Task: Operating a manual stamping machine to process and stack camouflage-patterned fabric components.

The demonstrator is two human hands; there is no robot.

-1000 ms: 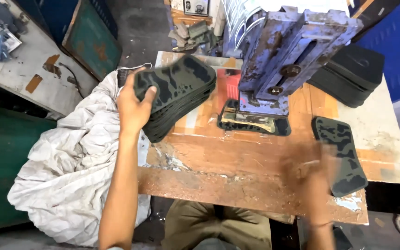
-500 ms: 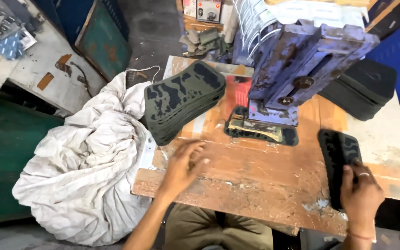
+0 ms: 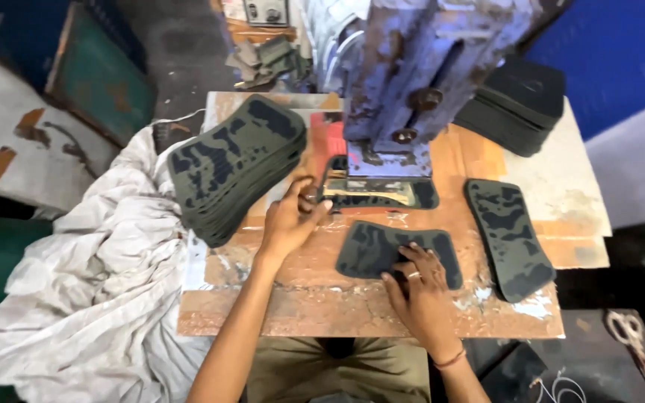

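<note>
The upper part of the blue press machine ran off the top edge, so only its worn head and foot showed. Beneath that foot lay a dark cutting die, partly covered by the machine, its far end hard to make out. The left hand rested at the die's near-left corner, fingers curled against its edge; whether they actually pinched it could not be told. The right hand lay flat, fingers spread, pressing on a camouflage-patterned cut piece that sat on the wooden workbench just in front of the die.

A tall stack of camouflage pieces leaned at the bench's left end, overhanging a rumpled white cloth sack whose contents were hidden. A single camouflage piece lay to the right, apart from the hand. A stack of black sheets stood behind it, partly screened by the machine. Scissors showed at the lower right, cut off by the frame.
</note>
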